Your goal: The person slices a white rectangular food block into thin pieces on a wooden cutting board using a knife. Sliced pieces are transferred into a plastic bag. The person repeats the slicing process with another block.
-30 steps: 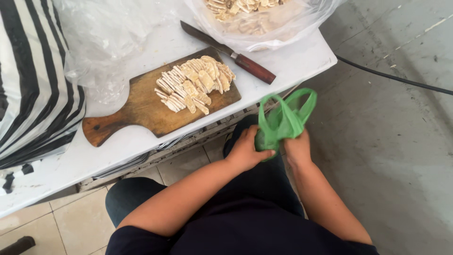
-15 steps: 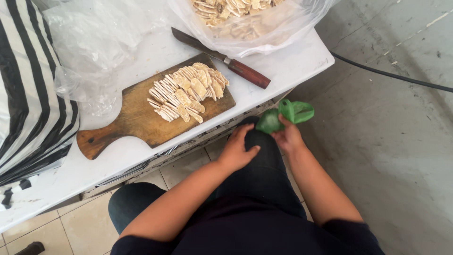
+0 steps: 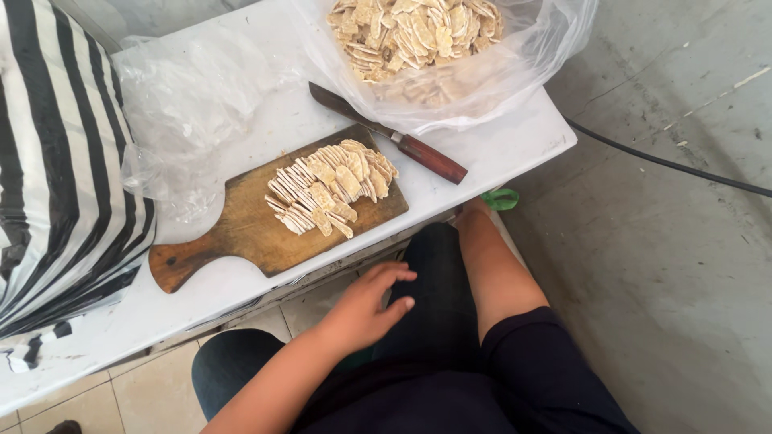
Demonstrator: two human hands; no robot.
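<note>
My left hand point(image 3: 366, 309) hovers over my lap below the table edge, fingers spread, holding nothing. My right hand point(image 3: 474, 210) reaches down beside the table's front corner, mostly hidden by my forearm. A scrap of green plastic bag point(image 3: 502, 198) pokes out just past it; the grip itself is not visible. On the white table point(image 3: 515, 149) lies a wooden cutting board point(image 3: 241, 233) carrying a pile of thin pale slices point(image 3: 330, 187). A knife with a brown handle point(image 3: 418, 150) rests behind the board.
A clear plastic bag point(image 3: 482, 80) full of the same pale slices sits at the table's far right. Crumpled clear plastic point(image 3: 189, 104) lies at the left, next to black-and-white striped fabric point(image 3: 56, 177). A black cable point(image 3: 667, 162) crosses the concrete floor.
The green bag was held up between both hands over the lap, then went down to the right. My left hand has let go and drawn back; my right hand has moved to the table corner.
</note>
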